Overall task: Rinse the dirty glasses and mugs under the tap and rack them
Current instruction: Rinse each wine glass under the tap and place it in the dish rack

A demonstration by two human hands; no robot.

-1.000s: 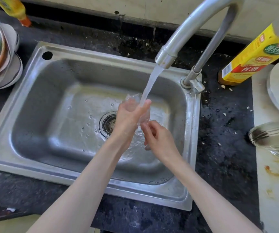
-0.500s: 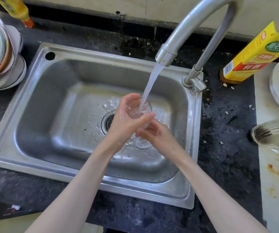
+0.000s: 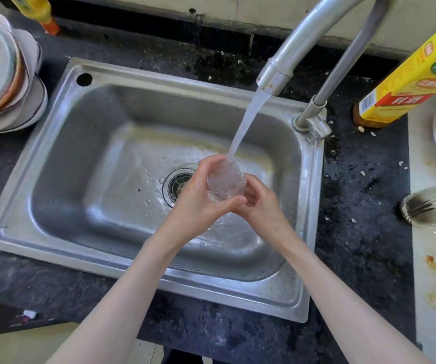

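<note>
Glass (image 3: 226, 181) now upright — mouth under stream (image 3: 245, 122)

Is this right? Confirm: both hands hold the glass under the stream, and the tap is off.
Not quite. The head view shows the tap running, its water falling into the glass. The left hand and right hand do hold it.

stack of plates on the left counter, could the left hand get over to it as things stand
Probably not right away. The left hand is wrapped round the glass under the running water, with the right hand also on it. The path across the sink to the stack of plates looks free once it lets go.
</note>
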